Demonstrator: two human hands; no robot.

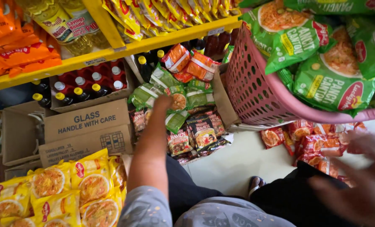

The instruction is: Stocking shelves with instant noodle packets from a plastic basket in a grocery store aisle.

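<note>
My left hand (162,102) reaches forward into a cardboard box (221,101) under the yellow shelf, its fingers on a green noodle packet (177,96); whether it grips the packet I cannot tell. More green packets (145,94), orange packets (196,65) and dark packets (200,132) fill that box. My right hand (360,180) is blurred at the lower right, fingers spread, holding nothing, above red noodle packets (318,145) on the floor. A pink basket (259,92) full of green noodle packets (330,80) sits at the upper right.
A yellow shelf (112,52) carries orange and yellow packets and oil bottles. Below stand boxes of dark bottles (86,86) with red and yellow caps. Yellow noodle packets (69,189) pile at the lower left. My foot (255,183) rests on the pale floor.
</note>
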